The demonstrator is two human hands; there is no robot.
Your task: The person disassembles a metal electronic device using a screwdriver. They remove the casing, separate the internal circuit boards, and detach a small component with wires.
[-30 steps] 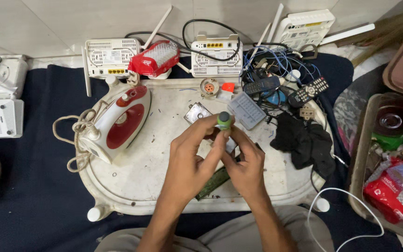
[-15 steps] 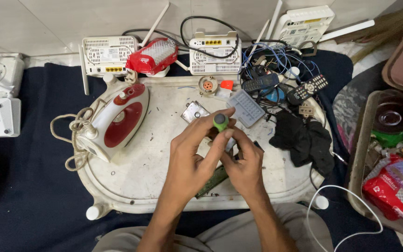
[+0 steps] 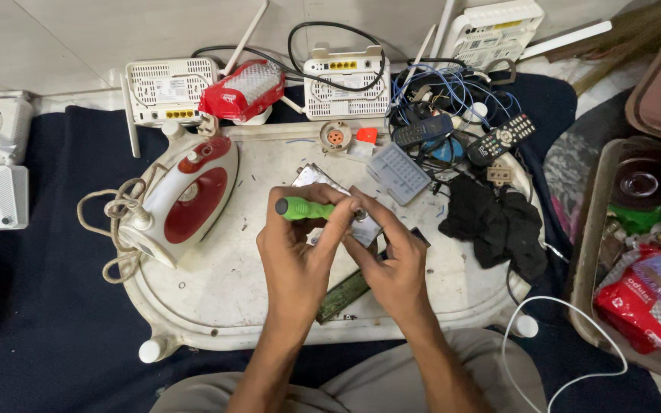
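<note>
**Over the white tray, two hands on a screwdriver and a metal part**

Over the middle of the white oval tray (image 3: 216, 306), which rests on a dark blue cloth (image 3: 47, 336) on the floor, the person's two hands meet. The left hand (image 3: 300, 256) has its grip pressed around a green-handled screwdriver (image 3: 304, 208), which lies nearly level with its handle end pointing left and its tip hidden behind the fingers. The right hand (image 3: 395, 264) pinches a small silvery metal part (image 3: 365, 229) just beside the screwdriver's working end; whether the tip touches the part cannot be told. A flat silvery plate (image 3: 314, 177) shows just beyond the left hand's fingers, and a green circuit board (image 3: 343, 294) lies on the tray beneath the two wrists.

To the left on the tray sits a red and white clothes iron (image 3: 181, 199), tilted, with its cord coiled at its near end. Farther back lie a grey ribbed block (image 3: 398, 173), a round socket piece (image 3: 335, 138) and a small red piece (image 3: 366, 135). At the tray's right lies a black cloth (image 3: 495, 226), with two remote controls (image 3: 499, 139) and a tangle of blue wires (image 3: 437, 88) behind it. White routers (image 3: 166, 92) line the far edge near the wall, one of them half covered by a red and white plastic bag (image 3: 240, 90). A bin (image 3: 598, 229) of mixed packets stands at the right.
</note>
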